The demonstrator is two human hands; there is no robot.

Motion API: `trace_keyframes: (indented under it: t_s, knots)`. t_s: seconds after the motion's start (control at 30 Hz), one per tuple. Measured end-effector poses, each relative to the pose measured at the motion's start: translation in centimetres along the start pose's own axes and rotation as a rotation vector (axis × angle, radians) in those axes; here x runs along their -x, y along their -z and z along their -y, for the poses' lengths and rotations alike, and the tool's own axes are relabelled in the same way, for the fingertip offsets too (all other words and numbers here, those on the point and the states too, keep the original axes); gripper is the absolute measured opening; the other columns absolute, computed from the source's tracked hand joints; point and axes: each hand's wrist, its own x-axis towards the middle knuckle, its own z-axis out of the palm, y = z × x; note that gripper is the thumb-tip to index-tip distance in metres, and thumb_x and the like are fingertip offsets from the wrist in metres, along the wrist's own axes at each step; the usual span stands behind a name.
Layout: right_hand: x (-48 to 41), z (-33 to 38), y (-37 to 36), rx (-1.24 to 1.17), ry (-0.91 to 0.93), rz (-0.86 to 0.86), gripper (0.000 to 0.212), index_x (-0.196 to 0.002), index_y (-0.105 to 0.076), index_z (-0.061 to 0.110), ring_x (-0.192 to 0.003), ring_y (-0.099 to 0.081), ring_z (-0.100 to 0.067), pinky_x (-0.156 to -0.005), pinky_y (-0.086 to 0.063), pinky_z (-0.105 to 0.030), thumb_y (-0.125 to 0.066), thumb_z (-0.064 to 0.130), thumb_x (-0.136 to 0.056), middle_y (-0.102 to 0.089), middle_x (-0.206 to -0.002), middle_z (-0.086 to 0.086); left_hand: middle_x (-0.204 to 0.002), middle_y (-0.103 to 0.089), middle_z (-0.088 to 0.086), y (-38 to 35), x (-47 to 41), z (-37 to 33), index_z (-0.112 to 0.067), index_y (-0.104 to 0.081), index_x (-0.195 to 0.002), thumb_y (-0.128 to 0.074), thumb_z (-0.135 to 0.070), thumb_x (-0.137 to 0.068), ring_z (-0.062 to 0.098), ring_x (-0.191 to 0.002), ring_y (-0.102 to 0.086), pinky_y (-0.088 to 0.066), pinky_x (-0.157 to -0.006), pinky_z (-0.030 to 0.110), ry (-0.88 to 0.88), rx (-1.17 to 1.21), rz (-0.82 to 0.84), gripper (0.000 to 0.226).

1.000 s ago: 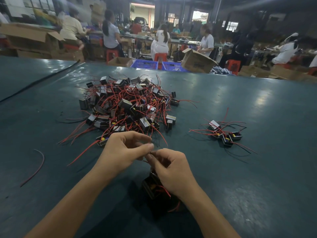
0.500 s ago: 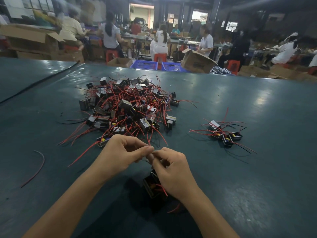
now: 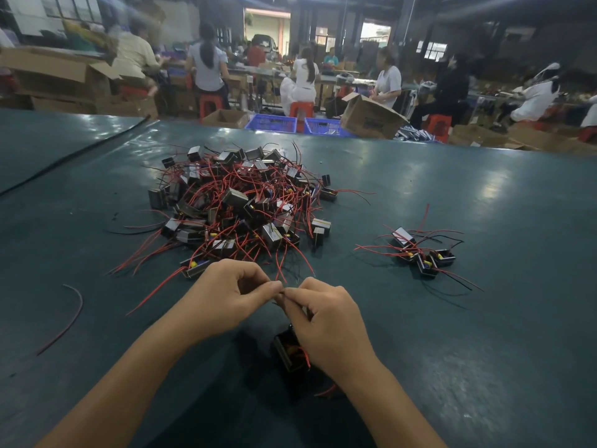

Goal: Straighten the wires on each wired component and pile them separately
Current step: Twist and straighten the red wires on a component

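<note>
Pinching thin wire (image 3: 281, 293), left hand (image 3: 226, 297) meets right hand (image 3: 329, 321).

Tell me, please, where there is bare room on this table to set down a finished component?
Widest bare mat: right of the right hand, nearer than the small pile. A narrower strip lies between the small pile and the big pile. Crowded: just beyond the left hand, where the big pile's red wires sprawl.

- No word, label or number is legible anywhere.
- The cardboard box (image 3: 368, 119), upper centre of the frame, bears dark print too blurred to read.
</note>
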Motion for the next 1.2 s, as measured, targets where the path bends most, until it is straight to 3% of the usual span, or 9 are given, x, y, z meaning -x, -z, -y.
trace_keyframes:
  t_s: [0.17, 0.33, 0.57, 0.7, 0.83, 0.9, 1.0, 1.07, 1.2]
  knots:
    - [-0.1, 0.6, 0.3, 0.257, 0.087, -0.032, 0.018, -0.073, -0.072, 0.018, -0.05, -0.042, -0.016, -0.055, -0.04, -0.031, -0.068, 0.023, -0.09, -0.054, -0.062, 0.005, -0.042, -0.045, -0.009, -0.1, -0.2, -0.3, -0.017, -0.071, -0.06, -0.07, -0.033, -0.086, 0.003, -0.039, -0.033, -0.027, -0.04, 0.014, 0.294, 0.156, 0.05, 0.031]
    - [-0.1, 1.1, 0.2, 0.332, 0.114, -0.014, 0.015, -0.069, -0.069, 0.019, -0.047, -0.044, -0.016, -0.052, -0.041, -0.029, -0.07, 0.017, -0.083, -0.054, -0.061, 0.006, -0.05, -0.049, -0.006, -0.4, -0.2, -0.5, -0.02, -0.065, -0.045, -0.069, -0.032, -0.087, 0.005, -0.042, -0.041, -0.028, -0.039, 0.015, 0.506, 0.401, 0.121, 0.044]
    - [-0.2, -0.3, 0.4, 0.053, -0.042, 0.1, 0.023, -0.082, -0.071, 0.012, -0.06, -0.045, -0.017, -0.062, -0.033, -0.03, -0.057, 0.023, -0.097, -0.048, -0.068, 0.006, -0.071, -0.07, -0.008, 0.5, 0.2, 0.0, -0.025, -0.074, -0.078, -0.072, -0.028, -0.081, 0.003, -0.063, -0.06, -0.045, -0.059, 0.014, -0.025, 0.17, 0.109, 0.004]
    - [-0.4, -0.8, 0.8, -0.086, -0.049, 0.136, 0.018, -0.099, -0.075, 0.014, -0.066, -0.05, -0.018, -0.064, -0.041, -0.035, -0.061, 0.024, -0.096, -0.052, -0.073, 0.006, -0.077, -0.065, -0.014, 0.6, 0.1, 0.7, -0.027, -0.075, -0.082, -0.073, -0.044, -0.082, 0.01, -0.066, -0.06, -0.047, -0.059, 0.021, -0.36, -0.148, -0.044, 0.018]
    - [-0.3, -0.7, 0.7, -0.098, -0.039, 0.173, 0.019, -0.101, -0.075, 0.015, -0.066, -0.05, -0.019, -0.065, -0.039, -0.033, -0.062, 0.027, -0.096, -0.045, -0.072, 0.014, -0.085, -0.064, -0.017, 1.1, 0.2, 0.9, -0.027, -0.075, -0.099, -0.064, -0.048, -0.084, 0.01, -0.062, -0.059, -0.05, -0.056, 0.028, -0.483, -0.233, -0.09, 0.028]
    - [-0.3, -0.6, 0.8, -0.074, -0.01, 0.153, 0.018, -0.096, -0.076, 0.016, -0.063, -0.049, -0.021, -0.065, -0.038, -0.033, -0.061, 0.027, -0.096, -0.043, -0.071, 0.015, -0.084, -0.065, -0.017, 1.0, 0.3, 0.7, -0.026, -0.077, -0.092, -0.064, -0.047, -0.084, 0.011, -0.064, -0.061, -0.051, -0.056, 0.031, -0.493, -0.246, -0.09, 0.026]
    - [-0.3, -0.5, 0.9, 0.019, 0.05, 0.124, 0.02, -0.095, -0.076, 0.019, -0.059, -0.043, -0.02, -0.064, -0.04, -0.035, -0.059, 0.03, -0.096, -0.047, -0.071, 0.013, -0.076, -0.066, -0.014, 0.7, 0.4, 0.3, -0.022, -0.076, -0.077, -0.066, -0.044, -0.082, 0.012, -0.063, -0.063, -0.051, -0.055, 0.031, -0.436, -0.221, -0.103, 0.025]
    - [-0.3, -0.2, 1.1, 0.11, 0.096, 0.074, 0.017, -0.089, -0.077, 0.02, -0.054, -0.034, -0.015, -0.059, -0.036, -0.031, -0.062, 0.028, -0.094, -0.052, -0.068, 0.008, -0.064, -0.064, -0.012, 0.3, 0.3, 0.1, -0.023, -0.073, -0.068, -0.071, -0.039, -0.079, 0.009, -0.055, -0.06, -0.045, -0.051, 0.021, -0.312, -0.154, -0.136, 0.019]
    - [-0.4, 0.4, 1.0, 0.309, 0.164, -0.031, 0.003, -0.081, -0.075, 0.021, -0.051, -0.046, -0.016, -0.053, -0.038, -0.028, -0.075, 0.02, -0.083, -0.057, -0.066, 0.006, -0.045, -0.055, -0.005, -0.8, -0.2, -0.7, -0.02, -0.065, -0.047, -0.077, -0.017, -0.078, 0.004, -0.04, -0.044, -0.033, -0.041, 0.014, 0.198, 0.29, -0.124, 0.034]
